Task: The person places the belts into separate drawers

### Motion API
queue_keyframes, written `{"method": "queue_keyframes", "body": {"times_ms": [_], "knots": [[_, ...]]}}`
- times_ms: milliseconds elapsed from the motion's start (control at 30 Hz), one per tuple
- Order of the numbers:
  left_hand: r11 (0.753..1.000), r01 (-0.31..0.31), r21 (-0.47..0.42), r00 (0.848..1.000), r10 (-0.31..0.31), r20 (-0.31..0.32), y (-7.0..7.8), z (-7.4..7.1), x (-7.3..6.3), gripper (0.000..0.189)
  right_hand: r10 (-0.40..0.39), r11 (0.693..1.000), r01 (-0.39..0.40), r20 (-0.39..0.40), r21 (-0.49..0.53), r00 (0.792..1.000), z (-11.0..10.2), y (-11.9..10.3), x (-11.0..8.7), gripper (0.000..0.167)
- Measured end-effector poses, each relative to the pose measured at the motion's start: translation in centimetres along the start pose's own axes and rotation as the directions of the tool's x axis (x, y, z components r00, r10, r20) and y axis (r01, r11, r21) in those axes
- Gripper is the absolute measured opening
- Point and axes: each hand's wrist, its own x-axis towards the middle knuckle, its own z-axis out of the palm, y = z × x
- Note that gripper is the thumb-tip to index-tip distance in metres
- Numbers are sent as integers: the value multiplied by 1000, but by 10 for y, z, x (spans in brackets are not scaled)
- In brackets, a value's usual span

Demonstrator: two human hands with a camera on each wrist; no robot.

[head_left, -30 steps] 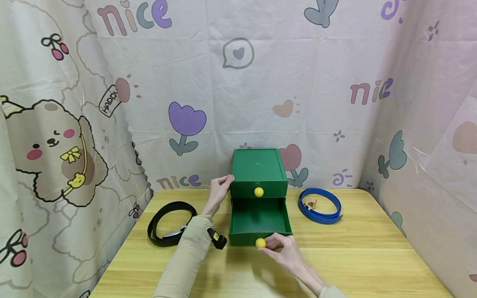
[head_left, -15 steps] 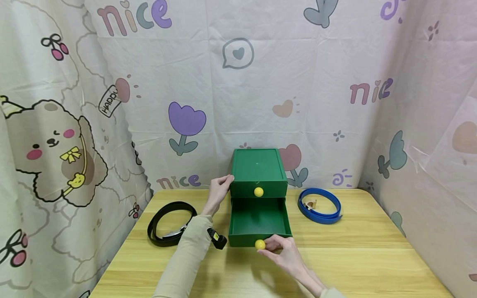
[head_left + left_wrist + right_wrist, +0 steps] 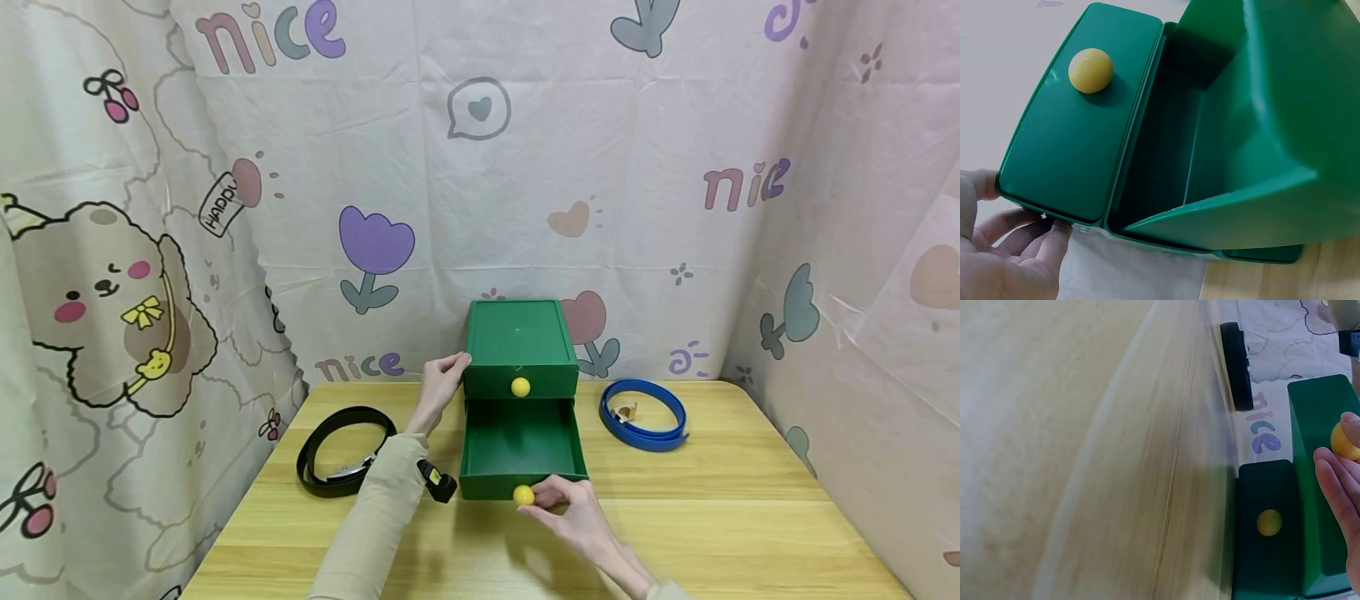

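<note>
A green drawer cabinet [image 3: 517, 333] with round yellow knobs stands at the back of the table. My left hand [image 3: 438, 387] holds its upper left edge. In the left wrist view, the thumb and fingers of my left hand [image 3: 1013, 240] lie at the corner by the shut top drawer [image 3: 1069, 137]. Below that, a drawer [image 3: 522, 442] is pulled out, its inside bare. My right hand [image 3: 573, 512] pinches this drawer's yellow knob [image 3: 523, 496] between thumb and fingers. The right wrist view shows a lower, shut drawer [image 3: 1266, 562] with its own knob.
A coiled black belt [image 3: 306, 467] with a silver buckle lies left of the cabinet, partly behind my left sleeve. To the right is a coiled blue belt [image 3: 651, 440] with a gold-coloured buckle. A patterned cloth [image 3: 480, 192] hangs behind the wooden table [image 3: 712, 533].
The pulled-out drawer has come slightly farther toward me, with my right hand on its knob. My left hand has stayed at the cabinet's edge.
</note>
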Motion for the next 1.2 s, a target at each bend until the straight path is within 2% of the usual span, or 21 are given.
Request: {"method": "queue_keyframes", "body": {"times_ms": [233,533,700,800,1000,1200], "knots": [[1000,0,-8,1000,0,-4,1,1,1,43,-13,1000,13,-4,1,1000,0,-2,0,24],[1000,-4,-11,1000,4,-4,1,0,2,43,-42,999,42,-1,-3,999,5,27,-13,26],[1000,5,-1,1000,-5,3,3,0,0,43,-49,999,49,0,-2,999,6,30,-15,26],[1000,11,9,1000,-11,12,12,0,-5,43,-48,999,48,1,0,999,6,27,-14,26],[1000,3,27,1000,-4,24,37,-2,-24,42,-43,999,43,3,9,999,3,10,-9,26],[1000,0,22,1000,-1,29,43,-2,-30,43,-46,999,46,7,15,999,-1,0,-5,25]]}}
